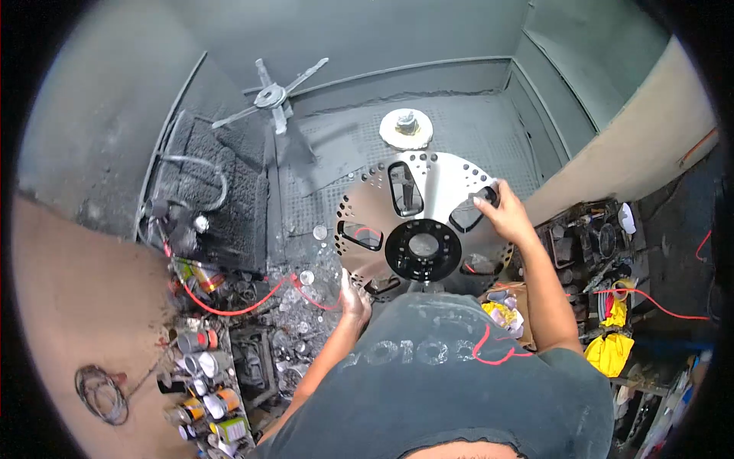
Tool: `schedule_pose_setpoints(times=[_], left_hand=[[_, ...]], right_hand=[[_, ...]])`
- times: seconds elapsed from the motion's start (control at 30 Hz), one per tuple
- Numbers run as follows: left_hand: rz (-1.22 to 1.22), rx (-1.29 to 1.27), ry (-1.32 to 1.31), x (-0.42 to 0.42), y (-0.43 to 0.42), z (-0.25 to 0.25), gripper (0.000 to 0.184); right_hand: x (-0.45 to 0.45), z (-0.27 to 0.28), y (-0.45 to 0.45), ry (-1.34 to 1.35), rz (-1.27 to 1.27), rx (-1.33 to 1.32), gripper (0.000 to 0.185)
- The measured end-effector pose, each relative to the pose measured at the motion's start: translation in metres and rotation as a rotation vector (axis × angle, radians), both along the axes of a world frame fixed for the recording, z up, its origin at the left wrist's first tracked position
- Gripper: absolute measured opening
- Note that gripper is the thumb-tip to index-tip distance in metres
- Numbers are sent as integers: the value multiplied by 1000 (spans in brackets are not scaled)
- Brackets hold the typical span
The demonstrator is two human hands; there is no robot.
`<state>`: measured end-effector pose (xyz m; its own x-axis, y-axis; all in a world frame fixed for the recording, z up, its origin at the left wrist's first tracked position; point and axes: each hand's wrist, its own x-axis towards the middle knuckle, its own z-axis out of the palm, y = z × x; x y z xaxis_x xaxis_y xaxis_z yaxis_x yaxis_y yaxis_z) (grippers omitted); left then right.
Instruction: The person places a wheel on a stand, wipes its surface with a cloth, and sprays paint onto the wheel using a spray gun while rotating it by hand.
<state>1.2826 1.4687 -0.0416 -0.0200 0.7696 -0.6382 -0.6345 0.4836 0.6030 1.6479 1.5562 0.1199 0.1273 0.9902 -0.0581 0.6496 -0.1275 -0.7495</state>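
Observation:
A large round metal disc [440, 180] with oblong cutouts, small rim holes and a black centre ring is held in front of the dark shirt. My right hand [506, 213] grips its upper right edge, the thumb on the face by a cutout. At the lower left edge my left hand [355, 298] is closed on the rim, its fingers partly hidden. Just beyond the disc's top edge a white round object [406, 128] sits on the grey floor.
A grey star-shaped stand [271, 96] rises at the back left. Paint cans [197, 341] line the lower left. A red hose [229, 312] crosses the left side. Cluttered shelves and a yellow cloth [609, 354] are at right. A coiled cable [102, 395] lies lower left.

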Motion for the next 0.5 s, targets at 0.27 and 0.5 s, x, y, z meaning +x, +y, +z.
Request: schedule_pose_setpoints(times=[0.27,0.5], left_hand=[[-278,373,64,-21,260,76,61],[-513,383,302,-13,401,181,81]], right_hand=[[34,46,170,192,-255,131,69],[46,25,198,349,-341,-94,56]])
